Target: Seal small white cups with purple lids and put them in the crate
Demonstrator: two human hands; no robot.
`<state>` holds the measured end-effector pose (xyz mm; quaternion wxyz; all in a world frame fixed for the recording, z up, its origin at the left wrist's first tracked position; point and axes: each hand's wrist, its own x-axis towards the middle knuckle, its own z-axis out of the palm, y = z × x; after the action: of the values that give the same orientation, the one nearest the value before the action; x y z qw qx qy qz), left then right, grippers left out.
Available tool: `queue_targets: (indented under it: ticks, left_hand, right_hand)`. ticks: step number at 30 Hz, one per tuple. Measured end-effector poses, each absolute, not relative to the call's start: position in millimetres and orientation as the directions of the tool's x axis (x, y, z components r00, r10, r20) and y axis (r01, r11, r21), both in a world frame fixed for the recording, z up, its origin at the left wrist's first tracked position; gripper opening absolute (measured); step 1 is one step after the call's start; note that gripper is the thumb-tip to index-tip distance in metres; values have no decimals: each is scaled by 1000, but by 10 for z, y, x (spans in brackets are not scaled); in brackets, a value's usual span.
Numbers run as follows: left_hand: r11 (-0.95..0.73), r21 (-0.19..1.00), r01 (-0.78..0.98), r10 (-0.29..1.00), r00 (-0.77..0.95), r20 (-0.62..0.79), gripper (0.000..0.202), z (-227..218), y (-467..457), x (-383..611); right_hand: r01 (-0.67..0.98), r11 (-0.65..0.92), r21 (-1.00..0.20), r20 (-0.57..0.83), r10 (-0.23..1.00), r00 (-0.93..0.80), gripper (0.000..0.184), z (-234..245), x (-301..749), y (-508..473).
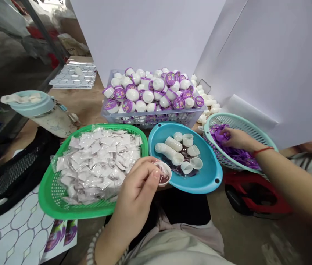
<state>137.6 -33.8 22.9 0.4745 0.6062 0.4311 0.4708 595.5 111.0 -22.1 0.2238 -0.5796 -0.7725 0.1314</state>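
My left hand is closed around a small white plastic cup, its thumb at the rim. Inside that cup are clear film and something dark reddish. My right hand, a red string on its wrist, reaches into a pale green basket of purple lids. Its thumb and fingers pinch a purple lid. Between the hands sits a blue basin with several empty white cups and dark packets. Left of my left hand, a green basket holds many small clear-wrapped white packets.
A clear bin heaped with purple-lidded cups stands behind the baskets, against white panels. At the left are a tumbler, a black mesh bag and printed sheets. A red object lies below the right basket.
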Motion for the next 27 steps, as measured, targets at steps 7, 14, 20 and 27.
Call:
queue_targets:
  ticks: [7,14,20,27]
  left_hand:
    - [-50,981,-189,996,63,63,9,192,-453,1443]
    - [27,982,-185,997,82,-12,24,216,-553,1422]
    - [76,991,-107,996,48,-71,31,138,-612,1243]
    - [99,950,-295,974,222,-32,34,205,-671,1152]
  right_hand:
    - [482,371,-794,396,917,-52,31,626,4376,118]
    - [204,511,-835,369,796,-480,32,683,3232,-256]
    - [206,698,-685,454,631,-629,43,531,3088,-271]
    - [259,669,-697,495,710,-502,40,367,3081,-299]
